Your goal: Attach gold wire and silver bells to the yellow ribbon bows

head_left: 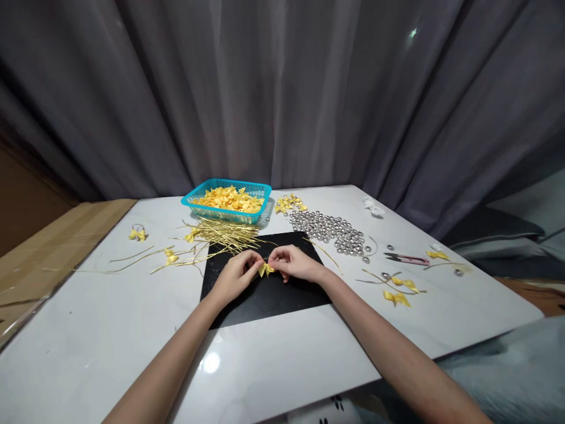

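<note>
Between my two hands is a small yellow ribbon bow (pixel 265 270), just above a black mat (pixel 269 300). My left hand (pixel 238 272) pinches the bow's left side between thumb and forefinger. The right side is pinched by my right hand (pixel 295 263), its other fingers curled. Whether a tie runs around the bow's middle is too small to tell. Behind my left hand lies a bundle of gold twist ties (pixel 227 234), partly over the mat's far edge. A heap of shiny silver beads (pixel 326 227) spreads beyond my right hand.
A blue plastic basket (pixel 263 194) full of yellow bows stands at the back, beside a small pile of yellow bows (pixel 290 204). Thread snips (pixel 406 259) lie at the right near loose bows (pixel 397 298). A bow with a loop (pixel 137 234) lies at the left on the white table (pixel 110 318).
</note>
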A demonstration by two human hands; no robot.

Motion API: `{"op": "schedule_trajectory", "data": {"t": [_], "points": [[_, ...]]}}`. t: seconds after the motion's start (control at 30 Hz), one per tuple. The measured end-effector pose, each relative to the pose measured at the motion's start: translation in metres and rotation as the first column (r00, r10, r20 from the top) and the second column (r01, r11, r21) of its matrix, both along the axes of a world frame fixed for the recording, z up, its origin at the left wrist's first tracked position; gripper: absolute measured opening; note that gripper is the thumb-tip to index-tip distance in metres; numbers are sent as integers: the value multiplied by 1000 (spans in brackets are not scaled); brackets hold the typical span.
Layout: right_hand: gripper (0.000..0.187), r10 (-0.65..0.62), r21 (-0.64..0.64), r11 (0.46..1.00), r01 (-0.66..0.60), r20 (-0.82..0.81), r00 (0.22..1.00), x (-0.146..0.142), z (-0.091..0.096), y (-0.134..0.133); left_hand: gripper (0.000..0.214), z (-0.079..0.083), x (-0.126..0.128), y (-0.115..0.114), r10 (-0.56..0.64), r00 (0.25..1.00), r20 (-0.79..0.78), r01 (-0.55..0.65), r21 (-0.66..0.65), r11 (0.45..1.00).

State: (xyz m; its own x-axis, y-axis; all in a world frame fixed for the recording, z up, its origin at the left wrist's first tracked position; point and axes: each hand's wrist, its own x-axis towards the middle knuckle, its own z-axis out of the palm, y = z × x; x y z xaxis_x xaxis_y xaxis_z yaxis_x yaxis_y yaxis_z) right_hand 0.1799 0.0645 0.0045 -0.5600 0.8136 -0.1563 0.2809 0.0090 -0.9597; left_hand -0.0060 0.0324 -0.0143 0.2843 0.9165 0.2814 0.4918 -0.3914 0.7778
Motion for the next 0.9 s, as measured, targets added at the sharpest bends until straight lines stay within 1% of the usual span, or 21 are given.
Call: {"op": "schedule_trajectory", "data": {"t": [0.17, 0.33, 0.43, 0.53, 0.67, 0.77, 0.9], "points": [[16, -26, 15, 1000, 26, 24, 999, 2, -3, 4, 18, -1, -1, 2, 26, 999, 46, -25, -13, 1000], [16, -56, -31, 998, 56, 1, 998, 1, -1, 3, 20, -5, -2, 5, 10, 987, 159, 4, -82, 997], [18, -64, -60, 996, 63, -13, 998, 0, 2, 2, 20, -8, -2, 6, 22, 972, 236, 2, -100, 995], [22, -50, -82, 995, 48, -19, 999, 1, 3, 2, 21, -10, -1, 6, 35, 957, 288, -4, -108, 994], [27, 3, -106, 994, -4, -9, 1000, 2, 2, 2, 21, -9, 0, 5, 31, 950, 310, 6, -119, 993], [27, 31, -116, 993, -30, 5, 1000, 3, 1, 1, 21, -8, 0, 4, 18, 949, 316, 25, -133, 991], [26, 26, -98, 995, -24, 17, 1000, 3, -1, 1, 21, -5, 2, 3, 12, 944, 330, 41, -153, 987]]}}
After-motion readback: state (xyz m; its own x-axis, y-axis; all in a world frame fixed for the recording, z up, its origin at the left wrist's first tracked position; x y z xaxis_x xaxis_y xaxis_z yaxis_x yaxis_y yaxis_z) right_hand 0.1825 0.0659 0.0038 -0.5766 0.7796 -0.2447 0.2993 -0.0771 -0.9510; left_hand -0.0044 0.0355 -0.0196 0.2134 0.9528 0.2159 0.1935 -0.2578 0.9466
